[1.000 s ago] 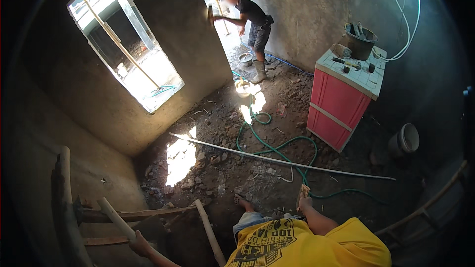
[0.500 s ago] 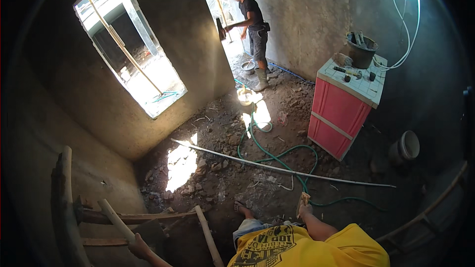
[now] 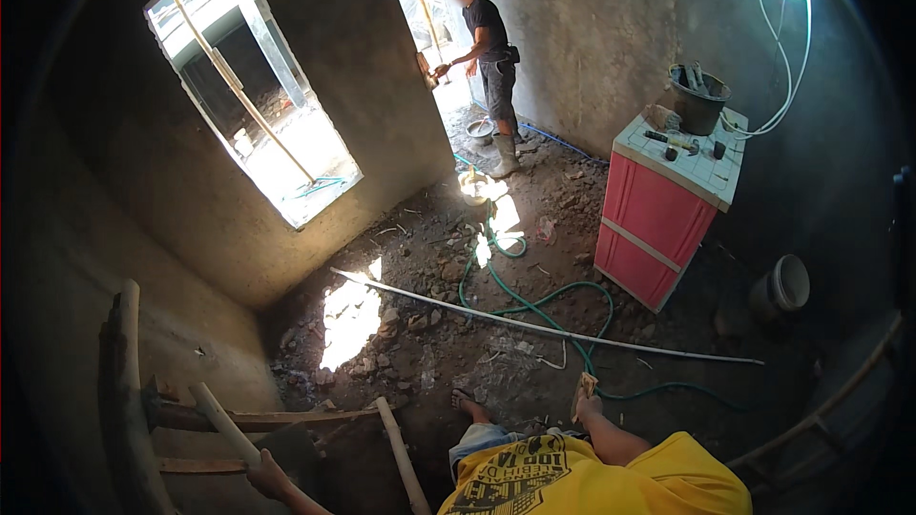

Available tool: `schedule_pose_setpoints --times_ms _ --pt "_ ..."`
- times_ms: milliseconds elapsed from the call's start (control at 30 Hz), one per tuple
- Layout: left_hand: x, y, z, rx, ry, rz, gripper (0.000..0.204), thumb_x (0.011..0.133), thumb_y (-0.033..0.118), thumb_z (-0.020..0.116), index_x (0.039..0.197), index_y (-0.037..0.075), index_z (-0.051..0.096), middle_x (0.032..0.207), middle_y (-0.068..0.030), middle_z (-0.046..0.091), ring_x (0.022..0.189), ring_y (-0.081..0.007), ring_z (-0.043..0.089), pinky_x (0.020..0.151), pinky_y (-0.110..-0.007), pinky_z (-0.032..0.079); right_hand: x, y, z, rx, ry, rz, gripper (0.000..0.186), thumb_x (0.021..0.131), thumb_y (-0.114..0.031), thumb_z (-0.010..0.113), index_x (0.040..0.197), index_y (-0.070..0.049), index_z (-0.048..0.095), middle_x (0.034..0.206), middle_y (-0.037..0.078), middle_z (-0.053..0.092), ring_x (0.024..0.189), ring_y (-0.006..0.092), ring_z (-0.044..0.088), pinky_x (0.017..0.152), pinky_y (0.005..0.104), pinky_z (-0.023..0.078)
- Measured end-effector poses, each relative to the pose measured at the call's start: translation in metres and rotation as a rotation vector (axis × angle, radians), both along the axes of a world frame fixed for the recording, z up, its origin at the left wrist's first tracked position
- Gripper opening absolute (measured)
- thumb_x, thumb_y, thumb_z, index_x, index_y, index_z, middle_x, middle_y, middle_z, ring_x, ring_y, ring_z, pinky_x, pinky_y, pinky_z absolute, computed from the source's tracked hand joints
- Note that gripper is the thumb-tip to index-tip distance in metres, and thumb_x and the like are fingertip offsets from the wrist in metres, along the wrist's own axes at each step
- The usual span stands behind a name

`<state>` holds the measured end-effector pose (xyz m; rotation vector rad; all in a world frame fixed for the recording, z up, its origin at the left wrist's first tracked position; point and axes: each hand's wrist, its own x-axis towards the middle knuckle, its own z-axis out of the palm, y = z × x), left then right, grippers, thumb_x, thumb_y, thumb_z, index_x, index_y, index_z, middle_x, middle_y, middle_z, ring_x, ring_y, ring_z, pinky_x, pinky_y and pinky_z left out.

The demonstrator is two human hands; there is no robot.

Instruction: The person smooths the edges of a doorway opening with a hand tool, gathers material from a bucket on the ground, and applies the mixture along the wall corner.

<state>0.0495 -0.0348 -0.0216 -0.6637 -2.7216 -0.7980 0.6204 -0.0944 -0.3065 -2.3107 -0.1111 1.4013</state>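
Observation:
My left hand (image 3: 271, 479) is closed around the end of a pale round wooden pole (image 3: 226, 424) at the lower left. Beside it are rough wooden boards (image 3: 253, 421) and another pale pole (image 3: 403, 458). Low in the middle, my right hand (image 3: 588, 407) grips a small flat tan block (image 3: 583, 386), its exact kind unclear. Just past that hand, a green hose (image 3: 539, 303) loops over the dirt floor. By the doorway a co-worker (image 3: 491, 38) in dark clothes and boots presses a wooden float (image 3: 426, 70) against the wall edge.
A long thin white pipe (image 3: 534, 324) crosses the rubble floor. At right stands a pink cabinet (image 3: 654, 224) bearing a dark bucket (image 3: 698, 105) and tools. A pale bucket (image 3: 790, 283) lies near the right wall; a wooden ladder (image 3: 830, 415) leans at lower right.
The co-worker's float has moved slightly downward and turned along the wall edge, and that person's head has shifted a little. My hands stay nearly still.

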Motion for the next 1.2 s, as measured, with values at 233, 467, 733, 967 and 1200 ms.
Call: schedule_pose_setpoints --times_ms 233,467,733,967,1200 --pt "0.009 0.002 0.002 -0.016 0.013 0.019 0.046 0.070 0.033 0.065 0.096 -0.006 0.062 0.088 -0.0207 0.064 0.079 -0.0357 0.063 0.068 -0.045 0.049 0.005 -0.002 -0.013 0.006 0.033 -0.021 0.065 0.093 -0.046 0.034 0.133 0.005 0.028 0.137 0.020 0.033 0.125 0.0330 0.035 0.100 0.0400 0.032" --pt "0.004 0.001 0.001 0.014 0.030 0.013 0.046 0.070 0.032 0.064 0.096 -0.006 0.062 0.087 -0.0203 0.064 0.078 -0.0352 0.063 0.067 -0.044 0.049 0.005 0.001 -0.011 0.049 0.040 -0.053 0.061 0.092 -0.044 0.038 0.127 0.006 0.036 0.132 0.021 0.039 0.121 0.0332 0.039 0.097 0.0396 0.035" --pt "-0.016 -0.001 -0.013 0.039 0.027 -0.010 0.046 0.070 0.031 0.063 0.098 -0.005 0.061 0.087 -0.0201 0.064 0.080 -0.0352 0.063 0.070 -0.044 0.050 0.000 0.000 -0.004 0.018 -0.027 -0.050 0.062 0.092 -0.045 0.037 0.129 0.006 0.034 0.133 0.021 0.038 0.123 0.0329 0.038 0.098 0.0391 0.034" --pt "-0.002 0.002 -0.002 0.016 -0.041 0.028 0.047 0.068 0.030 0.064 0.097 -0.008 0.059 0.089 -0.0224 0.063 0.082 -0.0372 0.062 0.072 -0.044 0.049 0.002 -0.002 -0.016 0.019 -0.055 -0.063 0.061 0.092 -0.044 0.037 0.127 0.006 0.036 0.132 0.021 0.039 0.122 0.0324 0.038 0.099 0.0397 0.033" --pt "0.014 -0.002 0.006 0.065 0.008 -0.017 0.049 0.069 0.029 0.063 0.100 -0.008 0.058 0.092 -0.0230 0.062 0.085 -0.0366 0.061 0.074 -0.044 0.048 0.008 0.002 -0.016 0.011 0.071 -0.060 0.062 0.092 -0.044 0.037 0.131 0.005 0.031 0.136 0.021 0.034 0.124 0.0325 0.037 0.098 0.0400 0.035"
